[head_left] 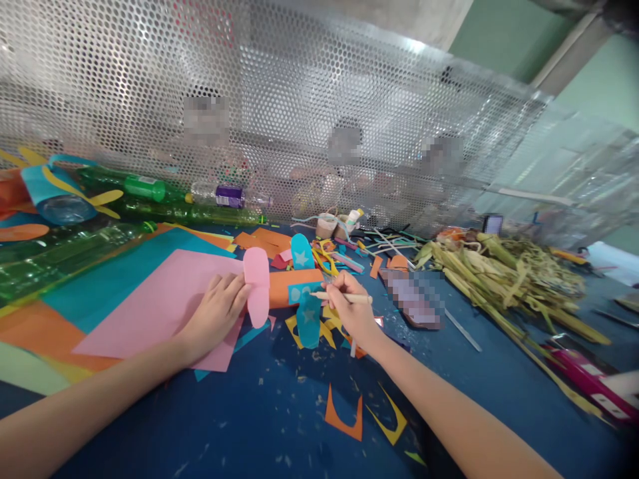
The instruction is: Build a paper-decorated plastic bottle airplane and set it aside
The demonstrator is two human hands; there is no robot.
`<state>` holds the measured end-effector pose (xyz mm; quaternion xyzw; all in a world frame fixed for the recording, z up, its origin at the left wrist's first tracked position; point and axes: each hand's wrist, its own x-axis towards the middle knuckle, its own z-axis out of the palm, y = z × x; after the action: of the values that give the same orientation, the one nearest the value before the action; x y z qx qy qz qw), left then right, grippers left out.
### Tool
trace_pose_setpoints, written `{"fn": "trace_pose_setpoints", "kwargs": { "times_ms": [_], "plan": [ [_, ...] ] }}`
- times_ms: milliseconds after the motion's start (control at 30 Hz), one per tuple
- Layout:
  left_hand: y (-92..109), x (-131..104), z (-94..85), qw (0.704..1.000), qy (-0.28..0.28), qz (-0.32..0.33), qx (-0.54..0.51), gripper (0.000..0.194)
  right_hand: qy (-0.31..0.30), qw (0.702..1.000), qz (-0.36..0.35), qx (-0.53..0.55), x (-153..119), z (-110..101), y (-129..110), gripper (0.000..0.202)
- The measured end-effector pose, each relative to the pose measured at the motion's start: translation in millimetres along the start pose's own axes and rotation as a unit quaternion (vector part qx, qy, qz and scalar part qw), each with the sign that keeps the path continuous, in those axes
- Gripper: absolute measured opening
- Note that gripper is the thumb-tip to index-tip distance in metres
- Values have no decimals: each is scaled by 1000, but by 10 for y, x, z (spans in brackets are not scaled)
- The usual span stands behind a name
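Observation:
An orange paper tube with a pink wing-shaped piece and a blue one forms a paper toy plane point(279, 289) in the middle of the table. White stars mark the blue piece point(308, 319). At the pink end, the curled fingers of my left hand point(219, 306) hold the plane; part of their grip is hidden behind the pink piece. My right hand point(352, 306) grips a cream-coloured pen point(357, 299), its tip at the light patches on the blue paper band point(299, 293). Under my left hand lies a pink sheet point(150, 319).
Blue, orange and yellow sheets spread at left beside green plastic bottles point(70, 256). Paper scraps point(344, 416) lie in front. A phone point(414, 299), a glue bottle point(353, 219) and dried corn husks point(514, 273) are to the right. Behind a perforated metal screen point(299, 100) people show dimly.

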<state>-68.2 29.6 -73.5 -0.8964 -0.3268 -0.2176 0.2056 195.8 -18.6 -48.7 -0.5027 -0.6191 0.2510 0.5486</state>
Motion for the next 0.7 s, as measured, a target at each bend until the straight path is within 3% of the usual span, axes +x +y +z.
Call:
{"fn": "trace_pose_setpoints", "kwargs": {
  "times_ms": [433,700],
  "plan": [
    [-8,-19,15,1000,-11,-5,7,42,4,1000,8,-17,-1,-7,20,25],
    [-18,-21,39,1000,-17,-17,-4,39,3,993,16,114,-5,1,-119,27]
  ]
}}
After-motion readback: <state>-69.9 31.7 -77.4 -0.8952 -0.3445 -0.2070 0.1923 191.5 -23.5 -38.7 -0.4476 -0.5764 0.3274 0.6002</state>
